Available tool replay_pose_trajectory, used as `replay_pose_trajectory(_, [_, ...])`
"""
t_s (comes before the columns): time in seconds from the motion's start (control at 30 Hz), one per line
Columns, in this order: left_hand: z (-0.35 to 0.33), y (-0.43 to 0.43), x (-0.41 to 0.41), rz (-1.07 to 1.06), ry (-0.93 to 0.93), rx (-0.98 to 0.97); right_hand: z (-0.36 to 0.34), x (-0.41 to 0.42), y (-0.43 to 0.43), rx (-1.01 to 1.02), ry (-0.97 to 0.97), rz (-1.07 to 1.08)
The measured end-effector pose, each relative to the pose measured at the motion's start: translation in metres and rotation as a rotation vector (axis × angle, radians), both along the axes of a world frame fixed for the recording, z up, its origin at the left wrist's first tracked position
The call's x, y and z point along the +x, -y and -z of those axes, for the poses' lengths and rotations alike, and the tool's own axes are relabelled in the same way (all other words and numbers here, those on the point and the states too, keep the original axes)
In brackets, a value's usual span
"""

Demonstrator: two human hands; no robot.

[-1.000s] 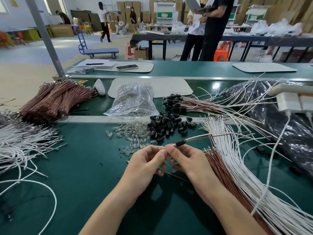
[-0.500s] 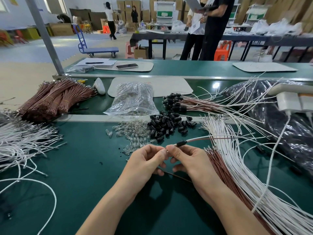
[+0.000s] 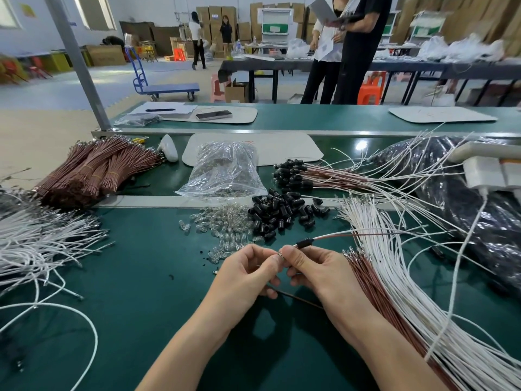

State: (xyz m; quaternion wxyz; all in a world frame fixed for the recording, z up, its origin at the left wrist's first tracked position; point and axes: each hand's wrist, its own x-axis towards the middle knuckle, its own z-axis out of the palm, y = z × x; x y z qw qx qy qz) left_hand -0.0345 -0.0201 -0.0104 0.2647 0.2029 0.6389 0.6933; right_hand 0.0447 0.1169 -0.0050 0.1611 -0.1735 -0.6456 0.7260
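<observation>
Grip, right hand: thumb and forefinger pinched on the wire pair, just behind its black cap. Grip, left hand: fingertips pinched on a small piece at the near end of the same pair; too small to identify. Fingertips of both hands touching. Work held in the air above the green table, centre front. Wire pair (one white, one brown) runs off rightward over the fan of white wires; brown wires lie beside the right wrist. Just beyond the hands: scatter of clear bulbs, with a heap of loose caps to its right. Farther back, a clear bag and a bundle of capped leads.
</observation>
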Motion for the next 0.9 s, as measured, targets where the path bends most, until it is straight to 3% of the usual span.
replay_pose_trajectory(0.6, [-0.004, 0.003, -0.002, 0.01, -0.03, 0.012, -0.004, 0.004, 0.001, -0.004, -0.017, -0.025])
replay_pose_trajectory(0.67, [-0.003, 0.01, -0.008, -0.109, -0.23, -0.081, -0.005, 0.003, 0.001, -0.038, -0.032, 0.007])
replay_pose_trajectory(0.77, [0.003, 0.021, -0.018, -0.374, -0.711, -0.415, -0.006, 0.002, -0.001, -0.102, -0.043, 0.039])
replay_pose_trajectory(0.83, [0.008, 0.023, -0.021, -0.401, -0.928, -0.642, -0.006, 0.002, -0.002, -0.124, -0.041, 0.042])
replay_pose_trajectory(0.9, [0.016, 0.021, -0.023, -0.373, -1.026, -0.792, -0.007, 0.002, -0.001, -0.146, -0.037, 0.041])
